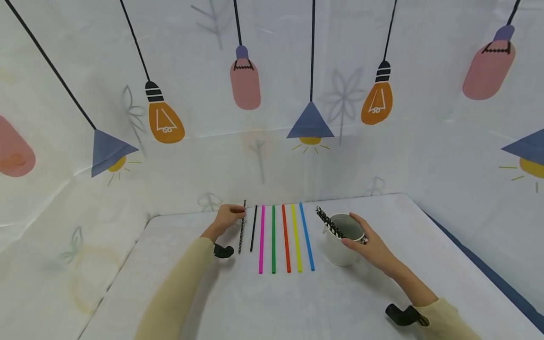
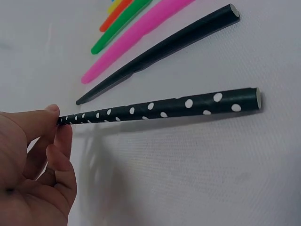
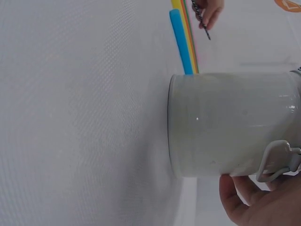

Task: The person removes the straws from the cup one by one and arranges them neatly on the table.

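At the left end of a row of straws, my left hand (image 1: 226, 219) pinches the far end of a black straw with white dots (image 2: 169, 106) between thumb and fingers. My right hand (image 1: 378, 248) holds a white bucket (image 1: 340, 255) by its right side, thumb and fingers spread around the rim. The bucket stands upright on the table. Black-and-white patterned straws (image 1: 329, 221) lean inside it, their tops sticking out to the left. In the right wrist view, a wire handle (image 3: 277, 160) shows on the bucket's side near the fingers.
Between the hands lie a plain black straw (image 1: 253, 229), then pink (image 1: 261, 241), green (image 1: 274, 241), red-orange (image 1: 286, 238), yellow (image 1: 296, 238) and blue (image 1: 307, 238) straws, roughly parallel on the white table (image 1: 263, 307). A lamp-printed wall (image 1: 272, 160) rises behind.
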`<state>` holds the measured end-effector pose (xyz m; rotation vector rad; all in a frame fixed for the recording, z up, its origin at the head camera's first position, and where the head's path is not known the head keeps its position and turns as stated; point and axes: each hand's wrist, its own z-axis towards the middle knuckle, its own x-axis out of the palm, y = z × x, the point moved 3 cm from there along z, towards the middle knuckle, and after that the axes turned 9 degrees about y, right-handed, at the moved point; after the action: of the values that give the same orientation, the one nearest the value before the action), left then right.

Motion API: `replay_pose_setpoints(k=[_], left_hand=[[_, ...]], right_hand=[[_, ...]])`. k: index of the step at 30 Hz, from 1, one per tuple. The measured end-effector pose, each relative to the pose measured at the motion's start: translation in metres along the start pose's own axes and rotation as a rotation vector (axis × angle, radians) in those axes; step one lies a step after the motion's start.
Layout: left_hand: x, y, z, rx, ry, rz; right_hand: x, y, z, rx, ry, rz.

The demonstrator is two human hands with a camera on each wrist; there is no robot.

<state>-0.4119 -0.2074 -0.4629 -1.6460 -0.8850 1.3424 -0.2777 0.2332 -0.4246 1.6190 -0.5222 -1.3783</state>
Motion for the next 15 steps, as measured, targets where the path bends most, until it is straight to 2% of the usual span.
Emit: replay_pose_setpoints(k=[8, 15], left_hand=[[0.0048, 0.0026, 0.0049, 0.003, 0.004, 0.084], [0.0051, 0.0041, 0.0087, -0.009, 0.001, 0.104]], right_hand=[[0.0020, -0.0026, -0.0005, 0.005, -0.003, 0.014], [0.0022, -0.0042, -0.0002, -0.010, -0.004, 0.017]])
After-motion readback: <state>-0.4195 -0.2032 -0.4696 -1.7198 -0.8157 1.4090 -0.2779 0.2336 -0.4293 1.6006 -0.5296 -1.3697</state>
